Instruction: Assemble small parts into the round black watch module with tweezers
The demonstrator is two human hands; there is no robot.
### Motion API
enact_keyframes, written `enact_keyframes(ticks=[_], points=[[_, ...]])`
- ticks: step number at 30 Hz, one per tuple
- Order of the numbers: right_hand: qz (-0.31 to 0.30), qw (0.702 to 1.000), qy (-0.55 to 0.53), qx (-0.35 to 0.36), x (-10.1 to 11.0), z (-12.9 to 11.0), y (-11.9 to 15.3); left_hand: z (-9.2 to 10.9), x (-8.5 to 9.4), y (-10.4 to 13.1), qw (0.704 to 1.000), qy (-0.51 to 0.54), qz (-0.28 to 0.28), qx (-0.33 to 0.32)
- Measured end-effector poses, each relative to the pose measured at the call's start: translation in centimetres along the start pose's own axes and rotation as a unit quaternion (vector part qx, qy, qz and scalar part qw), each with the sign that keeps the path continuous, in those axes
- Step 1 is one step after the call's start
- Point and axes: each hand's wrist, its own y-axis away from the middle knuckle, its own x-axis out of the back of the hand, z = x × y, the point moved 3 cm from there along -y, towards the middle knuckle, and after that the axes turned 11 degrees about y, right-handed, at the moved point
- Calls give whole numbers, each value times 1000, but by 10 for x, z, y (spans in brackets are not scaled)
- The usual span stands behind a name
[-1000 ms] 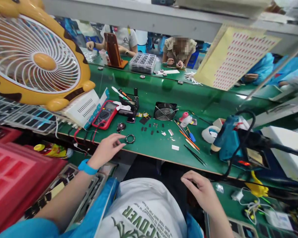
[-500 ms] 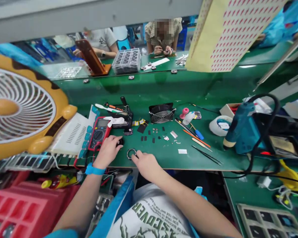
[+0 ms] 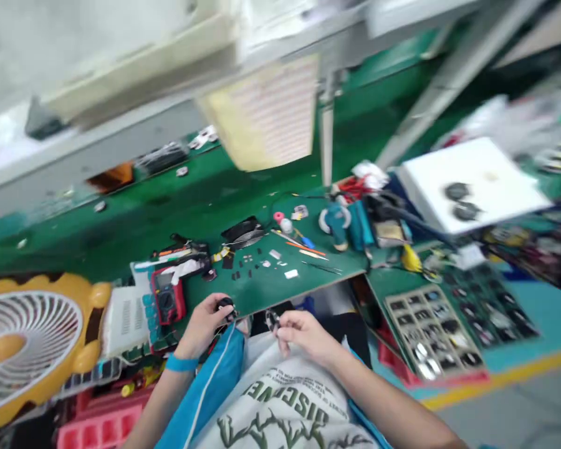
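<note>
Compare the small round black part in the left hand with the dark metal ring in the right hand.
The small round black part looks solid; the dark metal ring is thin and open in the middle. The left hand holds its part over the bench edge; the right hand holds the ring off the bench. Both are small and pinched by fingertips.

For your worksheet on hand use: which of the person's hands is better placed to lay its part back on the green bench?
Probably the left hand: its round black part is at the green bench edge, while the right hand holds the ring off it.
</note>
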Motion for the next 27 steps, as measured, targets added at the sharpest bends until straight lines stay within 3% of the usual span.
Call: enact_keyframes(ticks=[3,7,11,15,18,20,23,27], points=[[99,987,-123,8,12,-40,81,51,-75,49,979,72,-185,54],[289,936,-191,64,19,-66,175,107,-165,109,911,97,-388,98],[493,843,-181,119,6,-65,246,144,-228,151,814,70,-562,133],[662,720,-146,146,-31,-53,289,160,-271,193,722,-15,-677,143],[774,609,-89,147,-65,-38,320,155,-294,242,661,-93,-734,128],[837,529,-34,135,-89,-20,349,140,-305,283,624,-138,-760,116],[905,407,53,113,-128,22,400,102,-321,357,574,-212,-785,96],[956,264,118,58,-182,90,474,33,-335,471,508,-300,-803,87]])
